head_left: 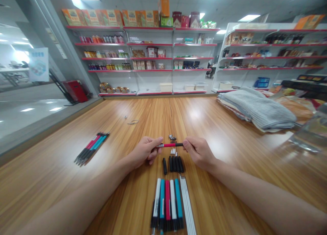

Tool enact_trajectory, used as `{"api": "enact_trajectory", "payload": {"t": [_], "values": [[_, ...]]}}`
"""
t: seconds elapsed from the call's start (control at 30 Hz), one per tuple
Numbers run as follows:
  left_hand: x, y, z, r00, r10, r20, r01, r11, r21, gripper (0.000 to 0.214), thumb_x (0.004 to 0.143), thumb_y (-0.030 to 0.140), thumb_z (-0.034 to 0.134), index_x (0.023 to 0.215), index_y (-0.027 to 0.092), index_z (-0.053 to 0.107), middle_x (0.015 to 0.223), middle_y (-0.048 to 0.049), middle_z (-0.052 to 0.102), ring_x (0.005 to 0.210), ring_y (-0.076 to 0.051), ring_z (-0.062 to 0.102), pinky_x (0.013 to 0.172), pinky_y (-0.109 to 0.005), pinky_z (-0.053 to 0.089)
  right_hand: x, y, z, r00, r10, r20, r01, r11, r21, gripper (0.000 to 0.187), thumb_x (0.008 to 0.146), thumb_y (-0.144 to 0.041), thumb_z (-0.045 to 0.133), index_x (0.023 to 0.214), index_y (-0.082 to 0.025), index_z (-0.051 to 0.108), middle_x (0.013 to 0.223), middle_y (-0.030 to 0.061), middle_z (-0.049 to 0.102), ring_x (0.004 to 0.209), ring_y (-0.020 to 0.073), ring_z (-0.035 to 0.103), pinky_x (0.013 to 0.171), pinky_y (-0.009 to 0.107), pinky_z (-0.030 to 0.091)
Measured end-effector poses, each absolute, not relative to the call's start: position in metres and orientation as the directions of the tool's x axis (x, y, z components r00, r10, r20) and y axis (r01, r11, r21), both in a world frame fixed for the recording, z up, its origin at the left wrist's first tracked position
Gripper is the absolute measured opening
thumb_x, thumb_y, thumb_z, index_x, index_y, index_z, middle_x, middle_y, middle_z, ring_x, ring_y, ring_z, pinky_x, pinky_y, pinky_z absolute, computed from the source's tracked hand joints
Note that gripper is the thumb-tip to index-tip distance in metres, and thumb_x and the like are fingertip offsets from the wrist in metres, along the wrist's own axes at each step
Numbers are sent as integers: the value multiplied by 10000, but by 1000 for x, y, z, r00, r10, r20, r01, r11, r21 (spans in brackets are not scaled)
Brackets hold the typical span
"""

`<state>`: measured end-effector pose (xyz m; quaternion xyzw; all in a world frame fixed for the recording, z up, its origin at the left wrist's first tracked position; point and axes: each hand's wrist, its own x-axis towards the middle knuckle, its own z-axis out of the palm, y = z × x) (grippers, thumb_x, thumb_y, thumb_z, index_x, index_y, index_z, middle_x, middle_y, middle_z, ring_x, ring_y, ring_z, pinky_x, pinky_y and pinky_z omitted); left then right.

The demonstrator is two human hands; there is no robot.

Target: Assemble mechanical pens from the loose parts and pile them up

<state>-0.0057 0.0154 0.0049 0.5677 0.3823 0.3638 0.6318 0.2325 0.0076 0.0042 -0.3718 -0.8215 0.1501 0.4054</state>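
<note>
Both hands hold a red pen [170,145] level above the wooden table [224,153]. My left hand [145,150] pinches its metal-tipped left end. My right hand [198,152] pinches its black right end. Just below the pen lie small white pieces [173,151] and several black pen grips [175,163]. Nearer to me lies a row of white, blue and red pen barrels [167,204], with several thin white refills [187,204] beside them. Small metal parts [172,137] sit just beyond the pen.
A bundle of assembled red and blue pens [92,147] lies at the left. A small ring and loop [133,121] sit farther back. Folded striped cloth [258,109] is stacked at the right, with a clear container [311,131] at the right edge. Store shelves [153,58] line the back wall.
</note>
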Motion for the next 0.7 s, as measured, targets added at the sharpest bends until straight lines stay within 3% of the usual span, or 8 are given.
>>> {"api": "enact_trajectory", "payload": {"t": [0.23,0.4,0.53,0.63,0.7], "values": [[-8,16,1,475,879,-24,-66,63,996,418,868,473,521,641,129,589,374,35,403,313,-80,361,347,-202,320,231,8,4,-360,722,591,543,677,-497,389,950,-318,409,589,-178,371,545,-30,365,496,90,348,515,261,232],[-4,7,6,418,900,123,118,-188,975,315,850,421,569,690,150,573,483,27,438,411,-83,373,411,-203,311,233,11,3,-308,776,551,545,618,-567,440,953,-348,404,558,-174,317,512,-38,296,460,77,303,488,267,184],[-4,-1,10,360,822,442,409,-565,717,245,862,322,568,694,147,601,579,-3,489,540,-107,434,519,-224,311,235,13,1,-308,839,449,467,545,-697,486,948,-414,404,538,-175,296,511,-40,262,459,72,265,471,261,160],[-7,-2,9,418,687,594,464,-724,511,155,853,249,570,752,143,622,620,-9,505,574,-114,437,558,-242,308,235,16,-3,-351,881,316,333,433,-838,521,940,-478,394,521,-182,302,487,-44,261,445,70,237,449,255,149],[-8,-2,8,440,652,617,463,-754,466,132,847,228,574,757,141,618,618,-3,495,566,-106,425,551,-242,301,234,18,-5,-381,885,266,238,372,-897,535,934,-502,394,512,-188,297,469,-49,255,434,67,221,437,252,152]]}}
